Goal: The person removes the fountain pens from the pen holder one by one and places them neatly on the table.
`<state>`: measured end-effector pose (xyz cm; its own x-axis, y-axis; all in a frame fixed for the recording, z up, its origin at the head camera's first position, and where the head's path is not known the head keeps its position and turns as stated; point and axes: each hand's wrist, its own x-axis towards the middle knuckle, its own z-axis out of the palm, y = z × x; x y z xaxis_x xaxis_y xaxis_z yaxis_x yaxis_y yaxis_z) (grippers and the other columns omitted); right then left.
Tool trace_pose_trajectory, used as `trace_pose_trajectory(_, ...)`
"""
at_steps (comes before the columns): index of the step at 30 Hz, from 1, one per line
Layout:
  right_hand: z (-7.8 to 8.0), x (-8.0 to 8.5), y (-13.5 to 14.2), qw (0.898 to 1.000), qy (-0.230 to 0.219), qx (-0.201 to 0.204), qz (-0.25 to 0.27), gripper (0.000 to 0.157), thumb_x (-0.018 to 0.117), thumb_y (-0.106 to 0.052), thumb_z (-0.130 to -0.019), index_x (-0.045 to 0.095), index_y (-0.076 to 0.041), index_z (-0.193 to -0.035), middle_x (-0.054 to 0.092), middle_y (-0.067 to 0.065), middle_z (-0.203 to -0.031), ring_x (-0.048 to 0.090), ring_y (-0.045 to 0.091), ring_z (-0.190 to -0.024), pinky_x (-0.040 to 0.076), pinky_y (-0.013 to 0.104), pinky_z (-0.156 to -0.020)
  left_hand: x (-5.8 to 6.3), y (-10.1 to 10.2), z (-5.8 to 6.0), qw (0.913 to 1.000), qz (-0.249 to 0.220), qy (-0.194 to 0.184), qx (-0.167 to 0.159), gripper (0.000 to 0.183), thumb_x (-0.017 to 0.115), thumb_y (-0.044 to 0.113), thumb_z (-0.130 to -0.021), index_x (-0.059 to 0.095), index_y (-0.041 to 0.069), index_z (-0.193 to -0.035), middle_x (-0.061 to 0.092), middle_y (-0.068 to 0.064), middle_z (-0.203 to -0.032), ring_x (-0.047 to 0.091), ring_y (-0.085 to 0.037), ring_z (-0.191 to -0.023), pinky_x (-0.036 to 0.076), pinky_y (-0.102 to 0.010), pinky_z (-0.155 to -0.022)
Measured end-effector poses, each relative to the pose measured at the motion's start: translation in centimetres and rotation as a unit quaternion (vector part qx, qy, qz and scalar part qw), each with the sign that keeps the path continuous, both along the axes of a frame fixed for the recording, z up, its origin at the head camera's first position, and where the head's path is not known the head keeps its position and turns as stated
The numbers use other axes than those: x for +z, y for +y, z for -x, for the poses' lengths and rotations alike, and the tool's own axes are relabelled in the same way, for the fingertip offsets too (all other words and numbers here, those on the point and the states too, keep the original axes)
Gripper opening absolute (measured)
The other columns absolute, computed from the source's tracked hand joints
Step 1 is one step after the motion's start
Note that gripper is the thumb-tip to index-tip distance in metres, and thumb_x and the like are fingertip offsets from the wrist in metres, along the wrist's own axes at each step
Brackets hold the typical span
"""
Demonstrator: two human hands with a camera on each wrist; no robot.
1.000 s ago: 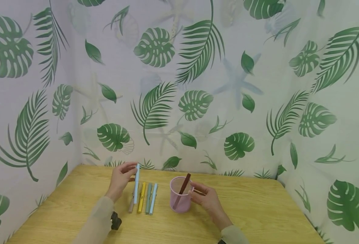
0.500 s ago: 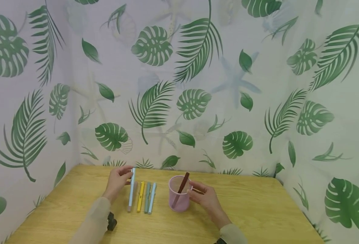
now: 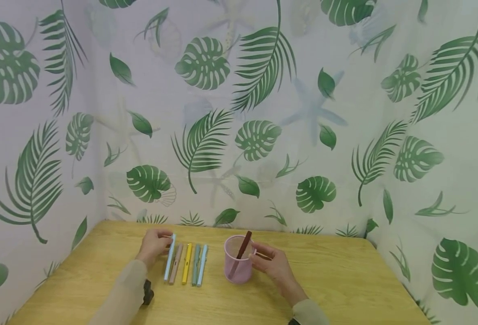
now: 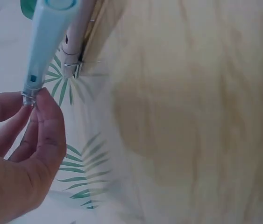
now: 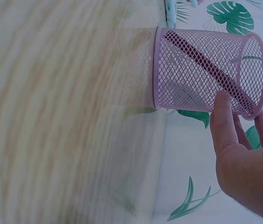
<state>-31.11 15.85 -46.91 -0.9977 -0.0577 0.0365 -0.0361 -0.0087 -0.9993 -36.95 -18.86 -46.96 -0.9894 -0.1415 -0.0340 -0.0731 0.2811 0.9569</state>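
Observation:
My left hand [image 3: 153, 247] pinches a light blue pen [image 3: 169, 262] by its far end, at the left of a row of pens. In the left wrist view the fingertips close on the pen's narrow end [image 4: 30, 95]. Right beside it lies a mauve pen [image 3: 176, 265], then a yellow pen [image 3: 187, 264], a grey-green pen [image 3: 196, 265] and another light blue pen [image 3: 202, 266]. My right hand [image 3: 274, 266] holds the rim of a pink mesh pen cup [image 5: 192, 70], thumb and fingers at its right side. A dark brown pen [image 3: 245, 243] leans inside the upright cup.
The wooden table [image 3: 344, 280] carries the pens and the cup. Behind it and at both sides hangs a white cloth [image 3: 263, 194] with green leaf prints, meeting the table's back edge.
My left hand has brought the light blue pen leftward and down, from over the mauve pen to its left side. The right hand and cup keep their places.

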Motion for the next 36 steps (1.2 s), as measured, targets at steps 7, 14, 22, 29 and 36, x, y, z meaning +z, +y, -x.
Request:
trace_pose_trajectory(7,0.1,0.0,0.2,1.0,0.004,0.014,0.001,0.051,0.072,-0.009,-0.089,0.054,0.007,-0.134,0.052,0.028,-0.138,0.064,0.023,-0.111,0.057,0.036,-0.089,-0.7,0.0,0.6,0.9982,0.047,-0.031,0.023,0.03,0.057,0.0,-0.09,0.063,-0.007,-0.119,0.064,-0.023,-0.11,0.063,-0.025,-0.089,0.057,-0.031,-0.066)
trace_pose_trajectory(14,0.0,0.1,0.0,1.0,0.004,0.011,-0.002,0.049,0.071,-0.009,-0.089,0.055,0.005,-0.134,0.052,0.027,-0.139,0.063,0.024,-0.112,0.057,0.037,-0.089,-1.3,-0.3,1.3,0.9967,0.051,-0.053,0.034,0.026,0.06,-0.002,-0.088,0.065,-0.008,-0.113,0.063,-0.022,-0.106,0.061,-0.021,-0.082,0.057,-0.03,-0.06)
trace_pose_trajectory(22,0.0,0.0,0.0,1.0,0.004,0.009,-0.005,0.051,0.072,-0.011,-0.089,0.055,0.005,-0.134,0.052,0.027,-0.139,0.063,0.025,-0.113,0.057,0.037,-0.089,-1.1,-0.2,1.3,0.9946,0.075,-0.064,0.032,0.025,0.06,-0.003,-0.085,0.066,-0.008,-0.11,0.063,-0.018,-0.098,0.058,-0.019,-0.075,0.056,-0.029,-0.058)
trace_pose_trajectory(29,0.0,-0.2,0.2,1.0,0.003,0.012,-0.006,0.051,0.072,-0.011,-0.089,0.054,0.005,-0.134,0.051,0.028,-0.139,0.063,0.026,-0.114,0.057,0.036,-0.089,-1.2,-0.1,1.5,0.9927,0.089,-0.071,0.039,0.019,0.064,-0.002,-0.084,0.069,-0.006,-0.102,0.064,-0.014,-0.091,0.059,-0.017,-0.071,0.056,-0.028,-0.056)
trace_pose_trajectory(36,0.0,-0.1,0.2,1.0,0.004,0.018,0.003,0.052,0.071,-0.01,-0.09,0.053,0.006,-0.135,0.051,0.029,-0.139,0.064,0.024,-0.112,0.057,0.036,-0.09,-1.1,0.0,1.7,0.992,0.098,-0.07,0.039,0.016,0.066,-0.003,-0.082,0.07,-0.005,-0.098,0.066,-0.014,-0.089,0.062,-0.017,-0.066,0.057,-0.028,-0.055)
